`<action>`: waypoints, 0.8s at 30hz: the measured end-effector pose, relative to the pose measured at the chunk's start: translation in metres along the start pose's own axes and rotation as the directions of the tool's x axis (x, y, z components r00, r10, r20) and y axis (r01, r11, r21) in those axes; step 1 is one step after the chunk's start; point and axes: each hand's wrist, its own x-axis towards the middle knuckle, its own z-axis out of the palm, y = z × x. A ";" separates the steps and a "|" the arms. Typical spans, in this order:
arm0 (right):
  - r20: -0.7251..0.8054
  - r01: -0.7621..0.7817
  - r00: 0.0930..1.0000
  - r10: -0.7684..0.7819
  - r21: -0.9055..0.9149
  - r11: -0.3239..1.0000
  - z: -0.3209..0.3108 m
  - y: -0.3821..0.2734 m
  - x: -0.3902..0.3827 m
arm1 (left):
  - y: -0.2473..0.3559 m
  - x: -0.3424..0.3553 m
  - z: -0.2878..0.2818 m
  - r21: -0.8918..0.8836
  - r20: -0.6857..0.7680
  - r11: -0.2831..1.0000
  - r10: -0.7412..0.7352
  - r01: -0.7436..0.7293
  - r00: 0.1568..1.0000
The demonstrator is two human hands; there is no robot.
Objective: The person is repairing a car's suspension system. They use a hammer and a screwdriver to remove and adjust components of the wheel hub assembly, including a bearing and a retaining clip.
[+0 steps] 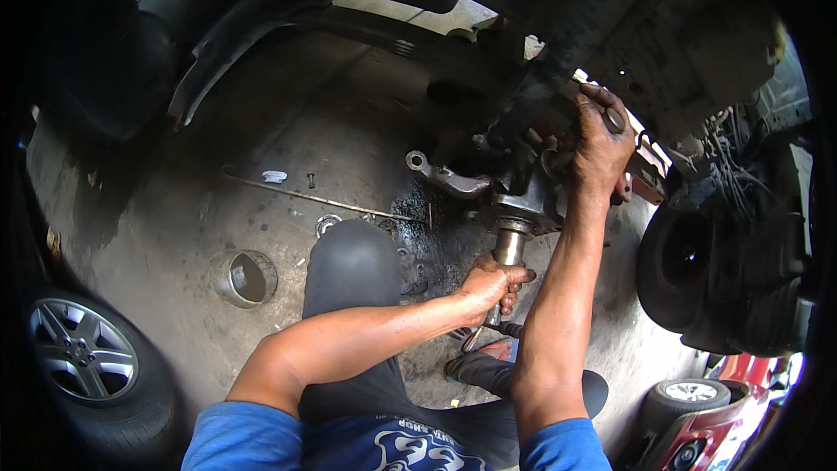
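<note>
A grimy steering knuckle [523,201] with a bare metal spindle [509,247] hangs under a raised vehicle, its steering arm [445,176] sticking out to the left. My left hand [493,286] is closed around the lower end of the spindle. My right hand [600,144] reaches up and grips the top of the knuckle assembly, a metal tool end [614,119] showing by the thumb. Whether the hand holds that tool is unclear. I crouch with my knee [353,262] just left of the spindle.
A long thin rod [314,199], a small ring [328,224] and a bolt lie on the oily concrete floor. A short metal cylinder [243,278] stands at lower left. A wheel [83,353] lies far left; a dark drum-shaped part [689,266] sits right, a red car [706,419] beyond.
</note>
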 end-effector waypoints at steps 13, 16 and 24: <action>0.063 -0.148 0.987 0.146 0.025 0.989 -0.002 -0.008 -0.001 | -0.003 0.001 0.003 -0.005 -0.027 0.999 0.044 -0.044 0.999; -0.034 -0.134 0.991 0.131 -0.085 0.987 -0.003 -0.010 -0.004 | 0.001 -0.001 -0.004 -0.004 0.031 1.000 -0.014 0.014 0.999; 0.024 -0.138 0.990 0.139 -0.006 0.990 -0.007 -0.012 -0.004 | 0.002 -0.002 -0.005 -0.007 0.057 0.999 -0.044 0.044 0.997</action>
